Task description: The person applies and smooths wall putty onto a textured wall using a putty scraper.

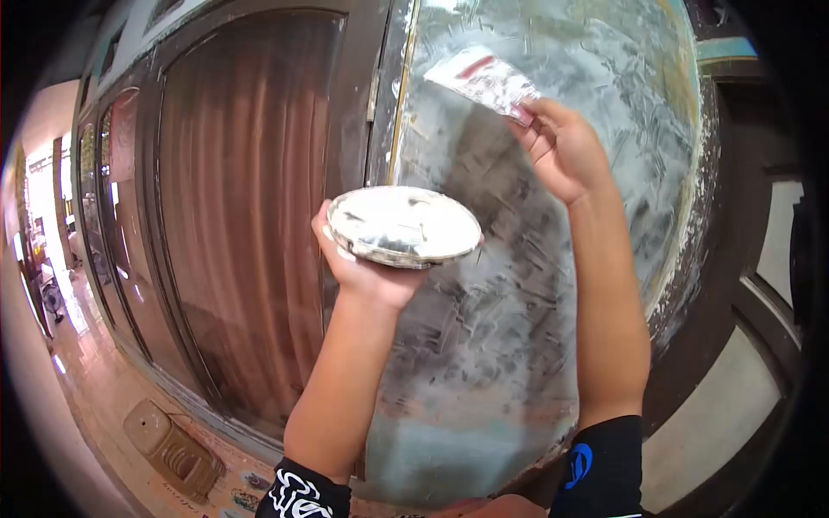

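My left hand is wrapped around the underside of a round, shallow container, holding it up in front of the wall. A smooth white paste, like wall putty, covers its top, with a few grey marks. Higher and to the right, my right hand pinches a flat putty scraper between thumb and fingers. White smears and a reddish band show on the scraper's blade, which overlaps the upper wall. That wall is grey-green with patchy white streaks.
Left of the wall stands a dark-framed door with a brown curtain behind its pane. A tan plastic stool is on the tiled floor at lower left. Dark framed panels line the right side.
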Motion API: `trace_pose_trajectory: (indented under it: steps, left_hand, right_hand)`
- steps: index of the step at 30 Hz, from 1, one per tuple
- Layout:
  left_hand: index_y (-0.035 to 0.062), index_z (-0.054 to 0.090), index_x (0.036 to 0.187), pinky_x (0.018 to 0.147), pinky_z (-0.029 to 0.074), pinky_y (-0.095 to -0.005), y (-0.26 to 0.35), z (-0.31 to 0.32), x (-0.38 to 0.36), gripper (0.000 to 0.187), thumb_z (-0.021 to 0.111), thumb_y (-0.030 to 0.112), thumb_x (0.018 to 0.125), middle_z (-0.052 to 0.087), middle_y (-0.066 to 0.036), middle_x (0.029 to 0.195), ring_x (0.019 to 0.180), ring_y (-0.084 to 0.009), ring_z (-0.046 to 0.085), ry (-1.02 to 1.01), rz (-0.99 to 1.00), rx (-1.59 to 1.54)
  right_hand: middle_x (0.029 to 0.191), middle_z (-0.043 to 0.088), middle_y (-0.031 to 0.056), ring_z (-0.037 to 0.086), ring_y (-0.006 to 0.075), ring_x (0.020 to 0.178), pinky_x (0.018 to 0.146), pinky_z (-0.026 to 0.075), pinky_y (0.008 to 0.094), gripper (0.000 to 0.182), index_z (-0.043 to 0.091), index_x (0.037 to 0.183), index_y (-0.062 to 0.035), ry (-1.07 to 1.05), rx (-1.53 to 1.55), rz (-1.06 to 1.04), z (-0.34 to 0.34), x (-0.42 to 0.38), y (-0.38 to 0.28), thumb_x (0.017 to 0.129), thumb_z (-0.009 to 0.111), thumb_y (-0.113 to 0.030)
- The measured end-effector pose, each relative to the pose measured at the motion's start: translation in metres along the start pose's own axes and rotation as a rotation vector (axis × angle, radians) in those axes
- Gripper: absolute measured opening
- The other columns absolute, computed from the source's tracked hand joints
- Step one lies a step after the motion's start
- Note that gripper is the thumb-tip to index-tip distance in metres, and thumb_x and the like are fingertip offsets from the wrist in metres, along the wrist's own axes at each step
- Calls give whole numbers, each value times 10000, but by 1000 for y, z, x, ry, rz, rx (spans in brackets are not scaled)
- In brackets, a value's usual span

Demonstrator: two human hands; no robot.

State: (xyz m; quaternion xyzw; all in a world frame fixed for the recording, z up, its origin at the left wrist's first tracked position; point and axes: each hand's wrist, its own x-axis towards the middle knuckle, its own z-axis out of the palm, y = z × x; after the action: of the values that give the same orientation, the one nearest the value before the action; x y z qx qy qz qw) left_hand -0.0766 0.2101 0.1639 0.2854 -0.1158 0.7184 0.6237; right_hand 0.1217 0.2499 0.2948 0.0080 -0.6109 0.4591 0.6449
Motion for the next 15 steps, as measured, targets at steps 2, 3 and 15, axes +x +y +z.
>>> trace_pose_trajectory:
  steps: [2, 3, 15]
  left_hand:
    - [5, 515, 1351, 1069, 328, -693, 1, 0, 8, 779, 414, 619, 882, 508, -241, 1403, 1267, -482, 477, -68, -15, 11]
    - [8, 525, 1344, 1070, 329, -688, 2, 2, 11, 775, 411, 622, 886, 517, -234, 1399, 1264, -482, 481, -57, -12, 4]
    - [39, 588, 1294, 1044, 397, -637, 38, 4, 27, 730, 393, 633, 917, 589, -190, 1335, 1210, -448, 545, -108, 55, 68]
  right_hand:
    - [1128, 613, 199, 630, 246, 1017, 969, 551, 353, 251, 529, 1117, 156, -7, 15, -37, 3, 32, -23, 936, 548, -18]
    - [1117, 622, 200, 643, 260, 994, 933, 564, 369, 240, 538, 1112, 155, 21, -45, -125, 4, 51, -35, 935, 540, -7]
    - [874, 682, 254, 668, 402, 829, 716, 504, 436, 155, 671, 906, 6, 235, -1488, -1396, 22, 229, -136, 883, 530, -55]
